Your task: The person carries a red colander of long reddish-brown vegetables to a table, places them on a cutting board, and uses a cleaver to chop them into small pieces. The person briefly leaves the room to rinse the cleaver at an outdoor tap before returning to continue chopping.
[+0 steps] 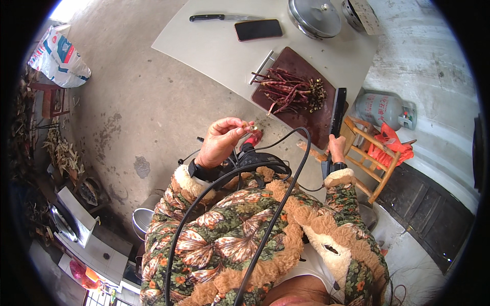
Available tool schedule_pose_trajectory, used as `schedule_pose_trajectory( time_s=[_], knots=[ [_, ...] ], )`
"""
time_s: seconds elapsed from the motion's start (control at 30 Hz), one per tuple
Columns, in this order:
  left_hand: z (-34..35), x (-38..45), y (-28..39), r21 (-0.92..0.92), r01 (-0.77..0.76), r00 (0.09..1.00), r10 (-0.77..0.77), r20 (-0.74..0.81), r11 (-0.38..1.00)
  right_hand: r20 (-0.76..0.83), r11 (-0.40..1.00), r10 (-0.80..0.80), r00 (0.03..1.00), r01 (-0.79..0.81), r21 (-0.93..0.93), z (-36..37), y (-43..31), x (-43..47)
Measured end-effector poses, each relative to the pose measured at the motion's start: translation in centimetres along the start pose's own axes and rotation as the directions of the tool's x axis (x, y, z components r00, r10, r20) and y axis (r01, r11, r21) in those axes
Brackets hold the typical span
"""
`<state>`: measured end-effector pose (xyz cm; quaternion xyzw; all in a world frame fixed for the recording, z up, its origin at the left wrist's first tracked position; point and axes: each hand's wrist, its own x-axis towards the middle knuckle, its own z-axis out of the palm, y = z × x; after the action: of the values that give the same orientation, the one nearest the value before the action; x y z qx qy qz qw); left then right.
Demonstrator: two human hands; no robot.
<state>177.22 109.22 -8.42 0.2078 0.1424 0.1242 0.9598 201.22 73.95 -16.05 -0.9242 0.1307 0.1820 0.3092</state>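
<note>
My left hand (pixel 222 141) is raised in front of the table edge, with a small pale greenish piece (pixel 252 128) pinched between thumb and fingertips. A long, flat, dark blade-like tool (pixel 338 113) is in the grip of my right hand (pixel 336 148). It lies along the right edge of a dark reddish-brown cutting board (pixel 322 132); whether it touches the board I cannot tell. On the board rests a loose bundle of purple-red vegetable stems (pixel 285 90), its greenish-yellow ends gathered at the right.
The pale table (pixel 203 46) also carries a black-handled knife (pixel 208 17), a phone (pixel 258 30) and a lidded metal pot (pixel 316 17). Right of my hand stand a wooden chair (pixel 377 149) with a red bag (pixel 388 143) and a gas cylinder (pixel 379 107). Black cables (pixel 302 164) loop before my body.
</note>
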Motion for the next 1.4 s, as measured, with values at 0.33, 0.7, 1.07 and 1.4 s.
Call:
schedule_pose_trajectory(
  time_s=[0.33,0.7,1.07,1.4],
  knots=[
    [-0.6,-0.1,0.6,-0.017,-0.029,0.990,0.031,0.136,0.999,0.018,1.000,0.002,1.000,-0.002,-0.022,0.0,-0.2,-0.1],
    [-6.7,-0.9,3.0,0.197,-0.180,0.958,0.217,-0.187,0.964,-0.028,0.995,0.014,0.999,-0.017,-0.102,0.4,0.2,0.4],
    [-28.8,-8.6,17.4,0.648,0.299,0.399,0.525,-0.751,0.700,0.018,0.997,0.040,0.999,-0.039,-0.067,-0.4,-1.1,-0.5],
    [-9.7,9.3,5.8,0.997,0.040,0.934,0.352,-0.063,0.071,0.056,1.000,0.025,0.998,-0.026,0.010,-1.2,-1.1,-0.5]
  ],
)
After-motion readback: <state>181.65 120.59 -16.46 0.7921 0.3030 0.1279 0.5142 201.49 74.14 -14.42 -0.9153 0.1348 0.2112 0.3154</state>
